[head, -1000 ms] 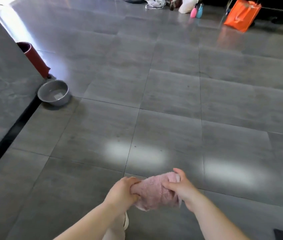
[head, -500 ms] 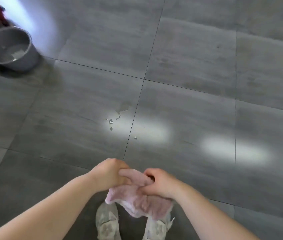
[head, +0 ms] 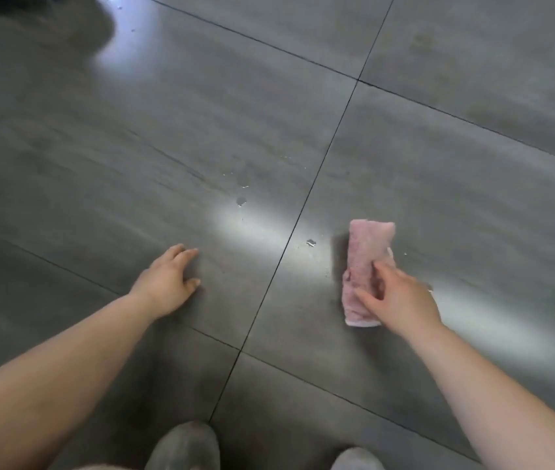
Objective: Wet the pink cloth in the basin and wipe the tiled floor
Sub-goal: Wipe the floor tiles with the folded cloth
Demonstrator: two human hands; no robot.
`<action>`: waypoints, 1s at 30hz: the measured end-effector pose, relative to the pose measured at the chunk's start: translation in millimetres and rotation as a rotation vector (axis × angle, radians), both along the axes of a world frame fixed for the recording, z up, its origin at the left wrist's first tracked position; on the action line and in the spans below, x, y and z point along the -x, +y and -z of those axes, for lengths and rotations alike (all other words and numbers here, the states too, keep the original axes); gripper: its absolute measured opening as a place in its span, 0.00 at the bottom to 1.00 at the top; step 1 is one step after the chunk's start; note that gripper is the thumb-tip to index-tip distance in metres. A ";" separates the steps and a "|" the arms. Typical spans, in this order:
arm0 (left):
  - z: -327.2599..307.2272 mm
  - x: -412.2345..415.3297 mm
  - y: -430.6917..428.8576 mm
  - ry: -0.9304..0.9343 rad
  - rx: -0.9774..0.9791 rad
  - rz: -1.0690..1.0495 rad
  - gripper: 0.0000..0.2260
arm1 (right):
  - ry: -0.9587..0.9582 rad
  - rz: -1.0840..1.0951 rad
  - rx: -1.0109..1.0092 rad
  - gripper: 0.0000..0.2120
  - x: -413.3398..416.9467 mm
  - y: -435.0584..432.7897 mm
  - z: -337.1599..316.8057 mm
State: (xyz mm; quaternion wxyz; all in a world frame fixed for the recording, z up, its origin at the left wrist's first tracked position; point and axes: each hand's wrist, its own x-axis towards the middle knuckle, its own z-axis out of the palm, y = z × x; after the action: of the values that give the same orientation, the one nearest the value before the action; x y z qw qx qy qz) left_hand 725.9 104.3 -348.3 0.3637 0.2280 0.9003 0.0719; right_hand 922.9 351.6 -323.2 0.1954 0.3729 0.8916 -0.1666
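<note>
- A second ago both hands were wringing the pink cloth in the air; now the cloth lies folded into a long strip flat on the tiled floor, just right of the dark grout line that runs up the middle.
- The right hand now rests on the near half of the cloth, its fingers curled over the edge and pinning it to the tile.
- The left hand has let go of the cloth and now props on the floor well to the left of the grout line, fingers loosely spread and holding nothing.
- The view has dropped much closer to the floor and the basin has gone out of frame; the tips of two shoes show at the bottom edge.
- Water drops sit on the tile between the hands and beyond.
- In my judgement the wetting and wringing are done and wiping is about to start; the drops near the grout line look like the first patch to sweep across.
</note>
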 end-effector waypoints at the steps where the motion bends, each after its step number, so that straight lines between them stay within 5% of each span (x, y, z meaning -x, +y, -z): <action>1: 1.2 -5.4 -10.3 -0.020 0.024 0.004 0.26 | -0.061 -0.080 -0.029 0.26 -0.2 -2.4 9.4; 5: 0.8 -16.5 -53.8 -0.034 0.124 -0.003 0.30 | -0.077 -0.053 -0.001 0.38 9.4 -2.9 26.1; 9: 13.7 -11.1 -57.5 0.018 0.107 -0.092 0.33 | -0.031 -0.001 0.095 0.38 33.0 -17.8 48.1; 14: 15.1 8.3 -20.7 0.102 0.025 -0.066 0.32 | 0.100 -0.585 0.044 0.34 58.0 -66.0 57.8; 17: 23.4 19.5 -8.7 0.141 0.019 -0.134 0.32 | 0.116 -0.694 -0.023 0.30 62.7 -42.5 71.5; 25: 52.9 38.1 7.5 0.225 -0.008 -0.382 0.29 | 0.185 0.409 -0.093 0.32 45.0 60.9 65.7; 28: 61.3 34.5 6.9 0.261 -0.017 -0.390 0.28 | 0.095 0.256 -0.078 0.34 74.5 21.8 77.4; 30: 64.3 34.7 5.7 0.279 -0.018 -0.385 0.28 | 0.184 -0.129 -0.165 0.32 95.6 -19.5 88.1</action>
State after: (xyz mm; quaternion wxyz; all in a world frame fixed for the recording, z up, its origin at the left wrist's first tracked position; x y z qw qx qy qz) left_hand 691.2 109.9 -412.6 0.2133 0.0632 0.9681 0.1156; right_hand 827.2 332.1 -411.3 0.0916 0.3128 0.9386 -0.1133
